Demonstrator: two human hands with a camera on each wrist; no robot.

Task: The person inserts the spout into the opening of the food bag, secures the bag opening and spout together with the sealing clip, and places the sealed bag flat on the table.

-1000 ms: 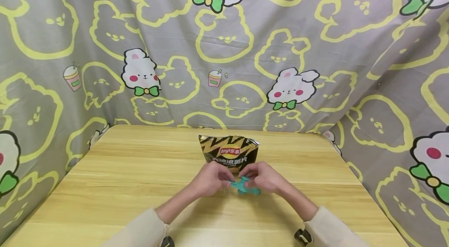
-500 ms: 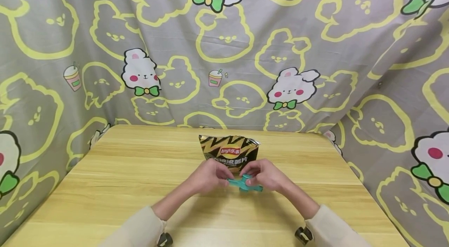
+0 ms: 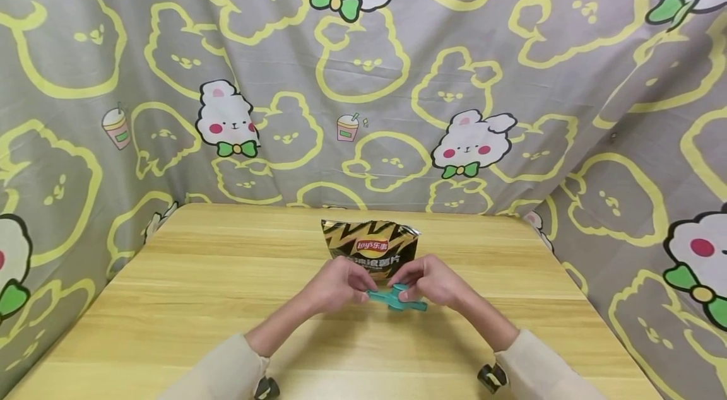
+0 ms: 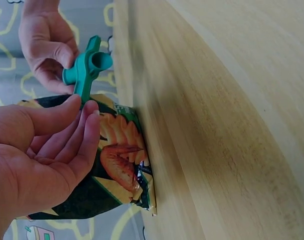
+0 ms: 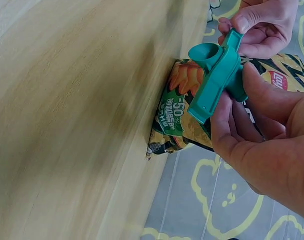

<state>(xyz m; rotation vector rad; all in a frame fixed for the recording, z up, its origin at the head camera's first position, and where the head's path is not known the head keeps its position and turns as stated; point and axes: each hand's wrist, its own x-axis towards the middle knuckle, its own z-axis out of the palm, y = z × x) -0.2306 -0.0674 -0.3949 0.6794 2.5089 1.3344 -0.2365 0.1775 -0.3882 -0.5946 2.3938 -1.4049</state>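
Observation:
A teal plastic bag clip with a round pour spout [image 3: 394, 303] is held between both hands, above the table and in front of a black and gold bag of Lay's chips [image 3: 372, 247]. My left hand [image 3: 339, 286] pinches the narrow end of the clip between thumb and fingertips. On the other side, my right hand [image 3: 436, 284] grips the round neck at its middle. In the right wrist view the wide mouth of the spout [image 5: 205, 54] faces away from the right hand's fingers. The chip bag stands upright, its lower front partly hidden by the hands.
The light wood table [image 3: 238, 248] stretches around the hands. Grey curtains [image 3: 295, 65] with cartoon bears and rabbits hang behind it and along both sides. Dark wrist cameras [image 3: 491, 378] sit under the cream sleeves [image 3: 539, 365].
The clip has turned slightly in the hands, its right end rising and shifting a little to the right. Both hands keep their hold, and the chip bag stays in place.

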